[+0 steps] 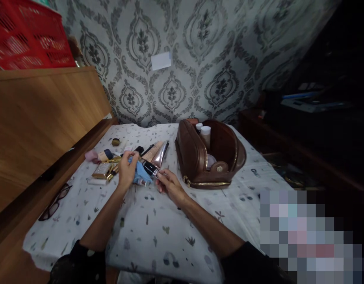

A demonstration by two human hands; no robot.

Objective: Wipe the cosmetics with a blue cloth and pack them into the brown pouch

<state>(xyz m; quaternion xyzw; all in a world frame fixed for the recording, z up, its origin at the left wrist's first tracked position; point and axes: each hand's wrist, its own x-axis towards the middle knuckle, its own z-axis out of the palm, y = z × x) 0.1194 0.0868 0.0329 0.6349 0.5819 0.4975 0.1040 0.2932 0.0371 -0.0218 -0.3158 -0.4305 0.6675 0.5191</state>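
A black tube (149, 167) is held between my two hands over the table. My left hand (128, 169) is closed on its upper end together with a light blue cloth (140, 174). At the tube's lower right end, the fingers of my right hand (170, 184) pinch the tip. Just behind, a shiny pinkish tube (160, 154) lies beside a peach one. Left of my left hand are a gold compact (102, 170), gold sticks and a dark blue-capped item (105, 155). To the right, a brown bag (191, 154) stands open with white-capped bottles (205, 136) inside.
Dark glasses (55, 202) lie at the left edge of the patterned tablecloth (146, 232). A small round jar (115, 142) sits at the back left. Beyond the wooden panel (49, 106) is a red basket (31, 35). A patterned wall rises behind the table.
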